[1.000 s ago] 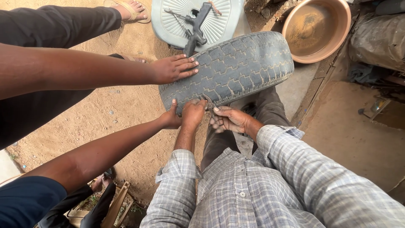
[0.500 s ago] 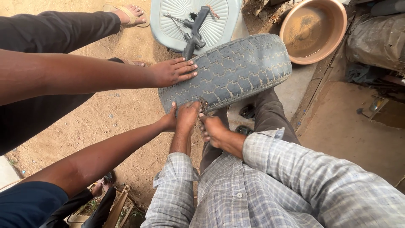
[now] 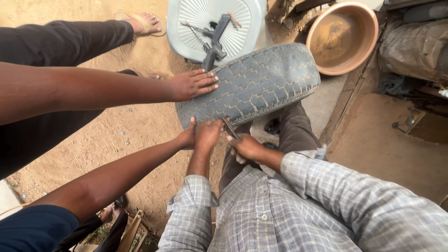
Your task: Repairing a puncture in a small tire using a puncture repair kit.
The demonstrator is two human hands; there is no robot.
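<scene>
A worn tyre (image 3: pixel 254 81) is stood upright on sandy ground (image 3: pixel 135 135), at mid-scene. Its near tread is pressed by the left hand (image 3: pixel 207 133), fingers together. A thin metal tool (image 3: pixel 229 128), seemingly pliers, is clamped in the right hand (image 3: pixel 246 147). Two other people's hands (image 3: pixel 191 85) are laid on its left. A brown basin (image 3: pixel 343 37) is seen far right.
</scene>
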